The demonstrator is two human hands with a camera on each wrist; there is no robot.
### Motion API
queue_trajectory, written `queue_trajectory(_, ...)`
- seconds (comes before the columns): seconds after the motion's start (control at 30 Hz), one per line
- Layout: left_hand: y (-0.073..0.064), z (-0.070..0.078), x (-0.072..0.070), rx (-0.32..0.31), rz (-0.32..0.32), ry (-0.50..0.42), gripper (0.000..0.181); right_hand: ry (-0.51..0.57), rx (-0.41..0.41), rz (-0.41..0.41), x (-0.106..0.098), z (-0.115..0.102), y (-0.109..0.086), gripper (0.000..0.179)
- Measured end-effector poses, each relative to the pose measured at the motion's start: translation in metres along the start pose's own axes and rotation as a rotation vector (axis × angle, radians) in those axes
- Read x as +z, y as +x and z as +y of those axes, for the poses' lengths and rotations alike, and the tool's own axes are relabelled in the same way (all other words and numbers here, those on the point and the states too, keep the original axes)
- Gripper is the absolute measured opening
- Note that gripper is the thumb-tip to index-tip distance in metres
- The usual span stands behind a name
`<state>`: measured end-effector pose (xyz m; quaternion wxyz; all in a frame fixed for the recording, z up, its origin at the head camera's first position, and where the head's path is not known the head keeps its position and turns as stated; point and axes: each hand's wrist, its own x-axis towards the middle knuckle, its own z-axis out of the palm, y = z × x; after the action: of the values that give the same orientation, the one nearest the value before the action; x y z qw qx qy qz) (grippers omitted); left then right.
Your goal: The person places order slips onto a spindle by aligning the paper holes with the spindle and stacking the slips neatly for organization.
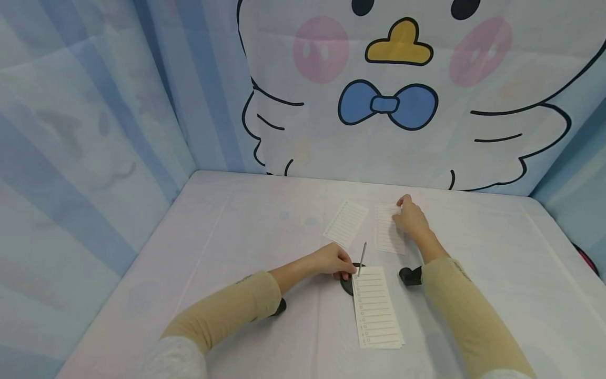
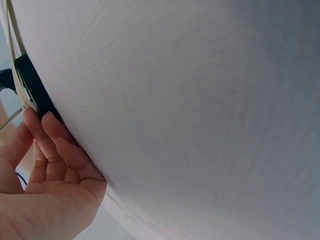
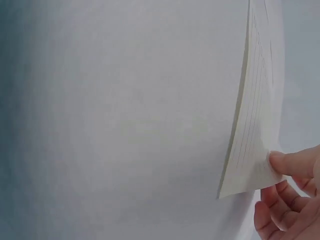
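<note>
A metal spike (image 1: 362,257) stands up from a round black base (image 1: 346,285). Lined paper slips (image 1: 377,313) lie over the base, with the spike coming up through their top end. My left hand (image 1: 333,260) pinches the top left corner of these slips beside the spike; the left wrist view shows its fingertips (image 2: 32,120) against the paper edge near the base. Farther back, my right hand (image 1: 413,220) pinches one end of another lined slip (image 1: 389,234) between thumb and fingers. In the right wrist view that slip (image 3: 250,150) is slightly bent and partly raised.
Another lined slip (image 1: 345,223) lies tilted on the white table (image 1: 255,221), left of the one in my right hand. A black wrist device (image 1: 411,276) juts out by my right sleeve. Patterned cloth (image 1: 312,142) hangs behind the table's back edge.
</note>
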<state>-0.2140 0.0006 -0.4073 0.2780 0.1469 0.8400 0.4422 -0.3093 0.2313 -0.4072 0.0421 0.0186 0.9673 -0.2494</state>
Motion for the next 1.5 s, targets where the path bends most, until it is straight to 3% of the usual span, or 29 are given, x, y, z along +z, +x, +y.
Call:
queue_trajectory(0.27, 0.001, -0.002, 0.0, 0.006, 0.001, -0.001, 0.015, 0.345, 0.093, 0.088, 0.002, 0.006, -0.002, 0.05)
queue_trajectory(0.6, 0.001, -0.002, 0.0, 0.011, -0.001, -0.009, 0.015, 0.665, 0.291, -0.015, -0.001, 0.012, -0.005, 0.052)
queue_trajectory(0.77, 0.001, -0.002, 0.0, 0.013, -0.003, -0.004, 0.015, 0.742, 0.352, -0.033, -0.001, 0.015, -0.006, 0.056)
queue_trajectory(1.03, -0.001, 0.0, -0.001, 0.008, -0.001, -0.008, 0.014, 0.842, 0.382, -0.049, -0.008, 0.019, -0.008, 0.059)
queue_trajectory(1.3, 0.0, 0.0, 0.0, -0.009, 0.001, -0.017, 0.014, 0.931, 0.397, -0.086, -0.02, 0.019, -0.016, 0.039)
queue_trajectory(1.5, 0.001, -0.001, 0.0, -0.01, 0.003, -0.02, 0.014, 0.994, 0.418, -0.111, -0.029, 0.016, -0.023, 0.036)
